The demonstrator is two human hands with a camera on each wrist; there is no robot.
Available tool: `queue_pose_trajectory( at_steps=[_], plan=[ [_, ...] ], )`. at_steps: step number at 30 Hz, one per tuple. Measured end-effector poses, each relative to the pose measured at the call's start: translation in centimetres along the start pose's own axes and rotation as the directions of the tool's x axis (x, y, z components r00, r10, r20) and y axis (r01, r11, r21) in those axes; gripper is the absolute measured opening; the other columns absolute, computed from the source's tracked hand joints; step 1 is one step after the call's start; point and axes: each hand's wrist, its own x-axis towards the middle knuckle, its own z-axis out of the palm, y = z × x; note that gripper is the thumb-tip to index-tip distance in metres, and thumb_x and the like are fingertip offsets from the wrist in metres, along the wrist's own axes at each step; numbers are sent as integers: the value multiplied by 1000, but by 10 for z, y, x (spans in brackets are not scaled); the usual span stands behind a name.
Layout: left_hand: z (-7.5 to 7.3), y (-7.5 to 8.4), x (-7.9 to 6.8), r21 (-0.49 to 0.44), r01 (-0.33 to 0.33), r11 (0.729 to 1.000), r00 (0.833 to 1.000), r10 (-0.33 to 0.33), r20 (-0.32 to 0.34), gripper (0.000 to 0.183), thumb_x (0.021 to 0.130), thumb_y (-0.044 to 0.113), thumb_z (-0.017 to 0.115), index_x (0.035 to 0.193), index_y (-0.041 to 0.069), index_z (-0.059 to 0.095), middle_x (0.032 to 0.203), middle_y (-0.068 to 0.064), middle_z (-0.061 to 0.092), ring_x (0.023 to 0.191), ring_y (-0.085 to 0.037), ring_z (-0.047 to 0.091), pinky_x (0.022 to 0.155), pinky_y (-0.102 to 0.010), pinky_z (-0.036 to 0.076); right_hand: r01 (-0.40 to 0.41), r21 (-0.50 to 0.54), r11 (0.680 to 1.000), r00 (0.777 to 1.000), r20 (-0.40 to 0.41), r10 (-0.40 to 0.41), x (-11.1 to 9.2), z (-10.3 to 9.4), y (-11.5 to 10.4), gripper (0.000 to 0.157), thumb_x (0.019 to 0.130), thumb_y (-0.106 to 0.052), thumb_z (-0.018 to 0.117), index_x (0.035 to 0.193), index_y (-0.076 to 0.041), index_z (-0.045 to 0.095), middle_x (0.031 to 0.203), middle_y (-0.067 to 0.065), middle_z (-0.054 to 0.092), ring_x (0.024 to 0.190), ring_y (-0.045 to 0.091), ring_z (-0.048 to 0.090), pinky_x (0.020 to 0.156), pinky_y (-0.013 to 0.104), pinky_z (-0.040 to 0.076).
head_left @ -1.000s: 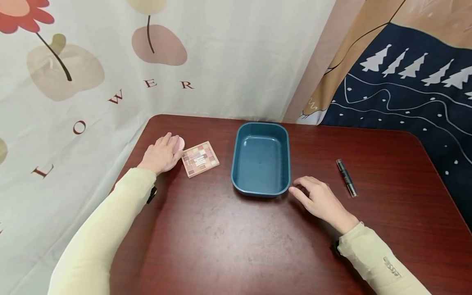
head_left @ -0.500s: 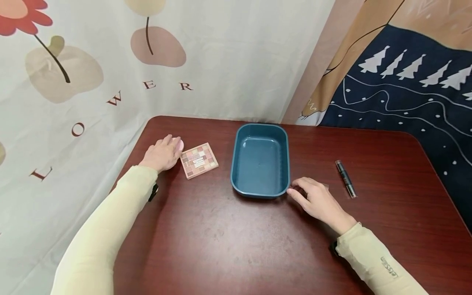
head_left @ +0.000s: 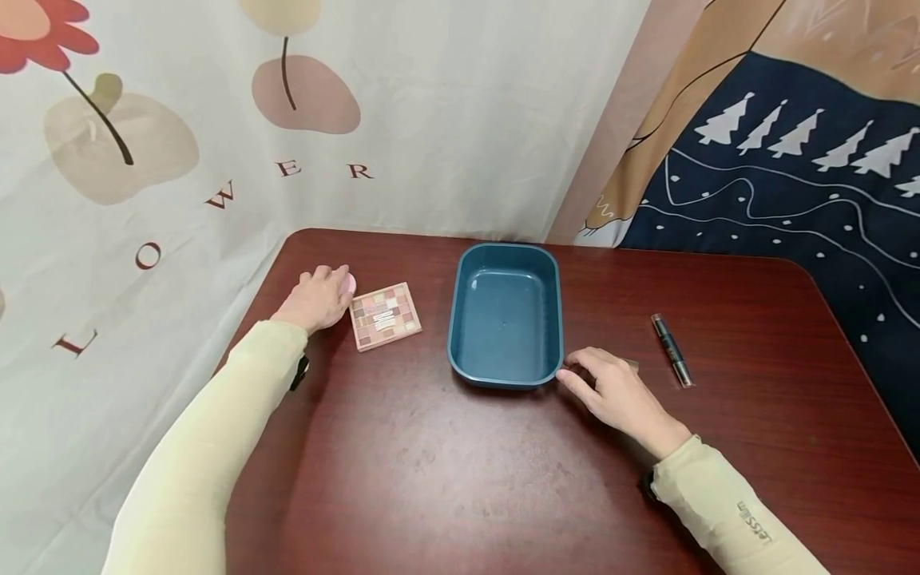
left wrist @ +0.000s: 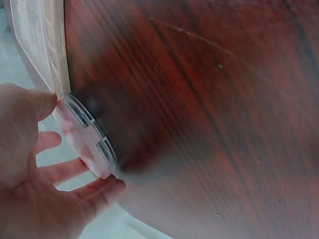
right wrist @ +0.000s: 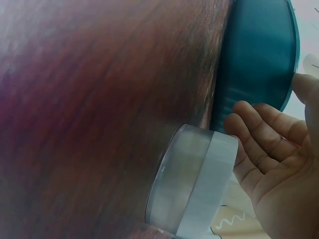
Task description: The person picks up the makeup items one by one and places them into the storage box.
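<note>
At the table's far left, my left hand (head_left: 314, 299) grips a round pink compact (head_left: 349, 284). In the left wrist view, the thumb is at one edge of the compact's clear rim (left wrist: 102, 142) and the fingertips at the opposite edge. A square eyeshadow palette (head_left: 384, 316) lies right beside it. My right hand (head_left: 620, 397), fingers loosely bent, rests by the near right corner of a blue plastic bin (head_left: 505, 319), its thumb at the rim. Beside those fingers in the right wrist view is a clear jar with a white lid (right wrist: 209, 184), mostly hidden under the hand in the head view.
A dark double-ended stick (head_left: 672, 350), like a makeup pencil, lies right of the bin. The dark red wood table (head_left: 446, 487) meets a white curtain (head_left: 446, 120) at the back and a navy printed cloth (head_left: 776, 192) on the right.
My left fingers have drawn in around the compact's edge, and the palette beside it has turned slightly. My right hand stays by the bin's corner. The head view has shifted a little.
</note>
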Motion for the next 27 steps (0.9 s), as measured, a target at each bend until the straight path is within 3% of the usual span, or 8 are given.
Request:
queue_pose_trajectory(
  at_steps=[14,27],
  plan=[
    [-1,2,4,-10,49,999,999,-49,-14,67,101,22,47,157,-8,25,148,-44,29,124,-66,36,102,-70,41,-10,0,1000,1000,8,10,0,1,-1,24,100,-26,70,112,-5,72,112,12,72,104,28,69,90,50,57],
    [-4,1,4,-1,34,999,997,-34,-65,72,99,27,50,155,-10,25,146,-45,30,124,-66,34,103,-70,38,5,-5,1000,1000,3,-5,0,0,-1,22,100,-25,70,110,-6,72,110,11,72,104,27,69,89,48,57]
  ],
)
